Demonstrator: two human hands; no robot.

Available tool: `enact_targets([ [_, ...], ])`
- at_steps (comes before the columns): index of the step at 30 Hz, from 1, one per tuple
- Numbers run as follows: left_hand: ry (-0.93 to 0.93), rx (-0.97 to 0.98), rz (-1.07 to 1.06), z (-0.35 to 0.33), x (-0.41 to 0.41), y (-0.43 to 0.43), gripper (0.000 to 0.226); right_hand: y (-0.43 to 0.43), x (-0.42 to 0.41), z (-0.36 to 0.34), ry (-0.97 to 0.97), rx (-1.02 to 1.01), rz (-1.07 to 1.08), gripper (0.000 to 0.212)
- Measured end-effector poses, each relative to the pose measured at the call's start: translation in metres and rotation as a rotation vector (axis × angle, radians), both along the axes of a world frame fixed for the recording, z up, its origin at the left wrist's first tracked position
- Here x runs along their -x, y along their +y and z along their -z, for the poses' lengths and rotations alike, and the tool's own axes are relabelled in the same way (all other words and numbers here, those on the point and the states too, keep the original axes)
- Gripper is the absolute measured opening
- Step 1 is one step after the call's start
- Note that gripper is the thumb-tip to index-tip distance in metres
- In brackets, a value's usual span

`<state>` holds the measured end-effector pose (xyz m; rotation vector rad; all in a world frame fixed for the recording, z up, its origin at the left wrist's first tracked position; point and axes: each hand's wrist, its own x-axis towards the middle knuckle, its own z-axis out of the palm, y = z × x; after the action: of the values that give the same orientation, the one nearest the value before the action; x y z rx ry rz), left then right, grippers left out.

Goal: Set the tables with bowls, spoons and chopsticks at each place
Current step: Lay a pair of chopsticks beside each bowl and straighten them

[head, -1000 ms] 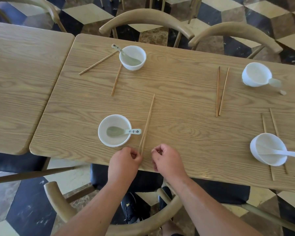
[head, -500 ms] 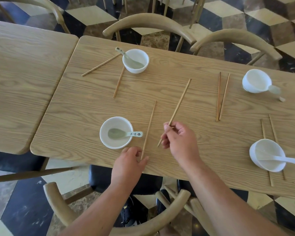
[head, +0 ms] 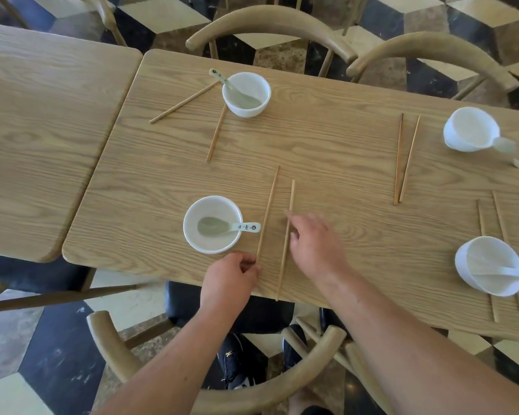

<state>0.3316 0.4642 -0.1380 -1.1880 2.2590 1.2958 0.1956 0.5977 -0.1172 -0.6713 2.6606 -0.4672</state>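
On the wooden table (head: 327,139), a white bowl (head: 192,238) with a pale green spoon (head: 246,227) in it stands at the near place. Two chopsticks lie to its right, roughly side by side. My left hand (head: 231,280) pinches the near end of the left chopstick (head: 268,211) at the table's edge. My right hand (head: 315,247), blurred, has its fingers spread just right of the right chopstick (head: 284,265), which lies flat and overhangs the near edge a little.
Three more bowls with spoons stand at far left (head: 252,88), far right (head: 468,130) and near right (head: 489,265), each with chopsticks by it. A second table (head: 42,130) adjoins on the left. Wooden chairs (head: 270,22) ring the table; one chair back (head: 108,345) is below my arms.
My right hand lifted one chopstick out of the pair, then laid it down to the right of the other. My left hand stayed at the near end of the left chopstick.
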Motion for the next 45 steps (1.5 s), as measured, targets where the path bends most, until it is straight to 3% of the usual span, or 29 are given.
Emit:
enact_targets([
  [4,-0.001,0.004,0.004,-0.003,0.001,0.000,0.005,0.008,-0.032,-0.001,-0.189,0.019,0.247,0.034],
  [8,-0.011,0.006,-0.009,-0.001,0.001,-0.001,0.006,0.007,-0.059,0.004,-0.352,-0.025,0.265,0.020],
  [14,-0.021,0.047,0.024,-0.002,0.006,0.001,0.006,-0.009,-0.055,0.013,-0.417,-0.010,0.383,0.022],
  [28,-0.010,0.068,0.034,-0.002,0.002,0.001,0.006,-0.021,-0.045,0.016,-0.406,0.076,0.395,0.018],
  [39,-0.022,0.061,0.059,-0.007,0.005,0.001,0.007,0.036,0.019,-0.017,-0.149,-0.339,0.291,0.014],
  [43,-0.020,0.059,0.057,-0.007,0.006,0.000,0.007,0.048,0.050,-0.030,0.069,-0.367,0.041,0.007],
  [45,-0.020,0.058,0.054,-0.007,0.006,0.000,0.007,0.049,0.062,-0.035,0.108,-0.426,-0.156,0.014],
])
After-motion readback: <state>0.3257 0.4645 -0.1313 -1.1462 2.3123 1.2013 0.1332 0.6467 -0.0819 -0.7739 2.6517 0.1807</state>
